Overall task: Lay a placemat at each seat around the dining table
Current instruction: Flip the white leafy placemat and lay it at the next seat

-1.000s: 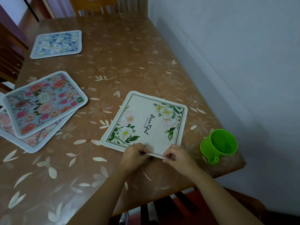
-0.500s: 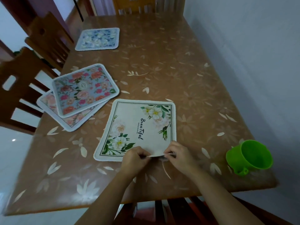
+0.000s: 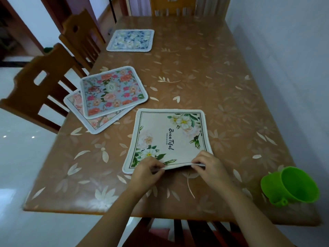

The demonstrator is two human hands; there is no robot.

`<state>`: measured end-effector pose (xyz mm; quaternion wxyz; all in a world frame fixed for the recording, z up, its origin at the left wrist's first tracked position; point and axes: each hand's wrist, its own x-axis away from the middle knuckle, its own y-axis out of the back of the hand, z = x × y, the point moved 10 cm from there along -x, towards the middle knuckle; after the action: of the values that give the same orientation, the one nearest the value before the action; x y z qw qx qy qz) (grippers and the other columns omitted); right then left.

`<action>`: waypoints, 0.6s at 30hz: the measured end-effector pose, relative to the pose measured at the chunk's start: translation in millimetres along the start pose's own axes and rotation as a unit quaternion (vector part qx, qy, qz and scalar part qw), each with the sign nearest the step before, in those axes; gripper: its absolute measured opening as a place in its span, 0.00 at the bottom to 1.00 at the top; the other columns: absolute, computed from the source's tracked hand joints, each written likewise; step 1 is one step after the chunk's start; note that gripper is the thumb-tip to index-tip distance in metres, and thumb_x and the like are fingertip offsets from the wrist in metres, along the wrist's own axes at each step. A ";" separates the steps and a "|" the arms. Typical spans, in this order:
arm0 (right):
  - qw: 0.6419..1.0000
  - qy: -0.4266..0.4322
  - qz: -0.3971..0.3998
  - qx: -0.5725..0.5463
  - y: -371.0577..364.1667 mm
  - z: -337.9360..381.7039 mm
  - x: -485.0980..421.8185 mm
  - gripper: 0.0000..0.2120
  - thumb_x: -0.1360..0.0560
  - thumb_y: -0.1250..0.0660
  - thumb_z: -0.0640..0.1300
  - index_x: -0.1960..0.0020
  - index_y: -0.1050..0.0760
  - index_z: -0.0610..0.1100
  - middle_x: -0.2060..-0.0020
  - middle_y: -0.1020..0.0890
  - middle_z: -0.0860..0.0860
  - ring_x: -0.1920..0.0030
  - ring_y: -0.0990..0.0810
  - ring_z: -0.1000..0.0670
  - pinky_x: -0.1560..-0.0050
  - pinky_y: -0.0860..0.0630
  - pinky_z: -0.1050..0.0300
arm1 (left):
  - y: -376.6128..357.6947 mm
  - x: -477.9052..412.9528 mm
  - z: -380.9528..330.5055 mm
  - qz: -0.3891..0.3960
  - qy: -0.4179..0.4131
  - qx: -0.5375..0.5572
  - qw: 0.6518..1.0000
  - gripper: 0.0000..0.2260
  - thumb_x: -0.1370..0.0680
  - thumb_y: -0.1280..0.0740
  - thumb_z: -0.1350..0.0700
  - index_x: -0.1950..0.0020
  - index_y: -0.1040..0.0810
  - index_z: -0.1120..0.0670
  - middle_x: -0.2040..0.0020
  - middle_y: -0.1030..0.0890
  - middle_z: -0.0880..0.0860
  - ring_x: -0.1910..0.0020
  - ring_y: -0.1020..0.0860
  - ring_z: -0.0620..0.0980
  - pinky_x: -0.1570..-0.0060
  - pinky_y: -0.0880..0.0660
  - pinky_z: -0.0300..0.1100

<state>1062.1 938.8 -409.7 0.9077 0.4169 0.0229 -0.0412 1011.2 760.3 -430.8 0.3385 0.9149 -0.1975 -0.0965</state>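
A cream placemat [image 3: 170,134] with white flowers and black script lies near the table's front edge. My left hand [image 3: 147,171] and my right hand [image 3: 207,165] both pinch its near edge, which is lifted slightly off the table. To the left, a pink-rose placemat [image 3: 114,90] lies askew on top of another floral placemat [image 3: 99,124]. A blue floral placemat [image 3: 130,40] lies flat at the far left of the brown leaf-patterned table [image 3: 204,72].
A green plastic cup [image 3: 292,186] stands near the table's front right corner. Two wooden chairs [image 3: 41,82] stand along the left side, another at the far end [image 3: 172,6], and one [image 3: 187,232] below my arms. A wall runs along the right.
The cream placemat has turned to sit squarer to the table's front edge. My view has shifted so the left chairs and floor show more. Both hands kept their hold.
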 end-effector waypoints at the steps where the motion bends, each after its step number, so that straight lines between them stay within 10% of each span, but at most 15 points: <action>1: 1.000 -0.012 -0.008 0.001 7.2 -7.7 1.1 0.02 0.31 0.29 0.35 0.60 0.21 0.39 0.63 0.22 0.48 0.61 0.24 0.50 0.58 0.28 0.63 | 2.0 0.3 1.4 0.003 -0.002 -0.006 1.000 0.06 0.33 0.26 0.64 0.59 0.19 0.56 0.60 0.21 0.52 0.60 0.25 0.46 0.60 0.32 0.23; 18: 1.000 -0.002 0.003 0.026 -8.6 0.3 7.3 0.03 0.29 0.31 0.38 0.56 0.22 0.41 0.59 0.23 0.47 0.55 0.26 0.48 0.53 0.28 0.56 | -29.8 -7.8 -33.7 0.028 -0.012 -0.019 0.999 0.03 0.31 0.29 0.62 0.61 0.20 0.54 0.62 0.23 0.50 0.64 0.26 0.46 0.65 0.29 0.36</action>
<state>1068.5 932.7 -416.6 0.8969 0.4401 0.0186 -0.0399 1023.5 803.9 -424.7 0.3560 0.9012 -0.2251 -0.1016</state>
